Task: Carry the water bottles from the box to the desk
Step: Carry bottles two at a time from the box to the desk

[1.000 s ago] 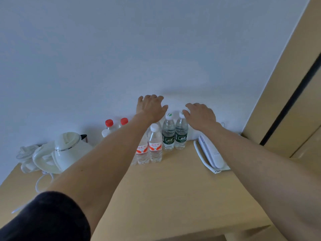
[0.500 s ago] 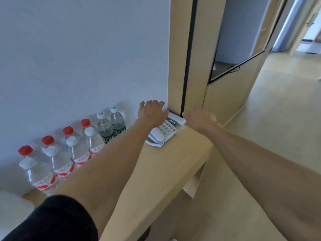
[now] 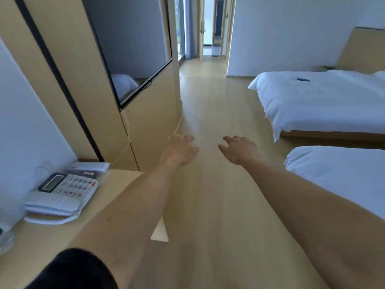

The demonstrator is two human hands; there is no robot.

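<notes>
Both my arms reach forward over the wooden floor, away from the desk (image 3: 116, 184) at the lower left. My left hand (image 3: 180, 150) and my right hand (image 3: 239, 149) are held out with relaxed fingers and hold nothing. Only the clear edge of one water bottle (image 3: 5, 239) shows at the far left border of the desk. The box is not in view.
A white telephone (image 3: 62, 195) lies on the desk by the wall. A wall-mounted television (image 3: 133, 49) sits in a wooden panel on the left. Two white beds (image 3: 325, 101) stand on the right. Open wooden floor (image 3: 208, 113) leads to a hallway ahead.
My view has swung right, from the row of bottles at the wall to the room and floor. Both hands left the bottles and now hang over the floor.
</notes>
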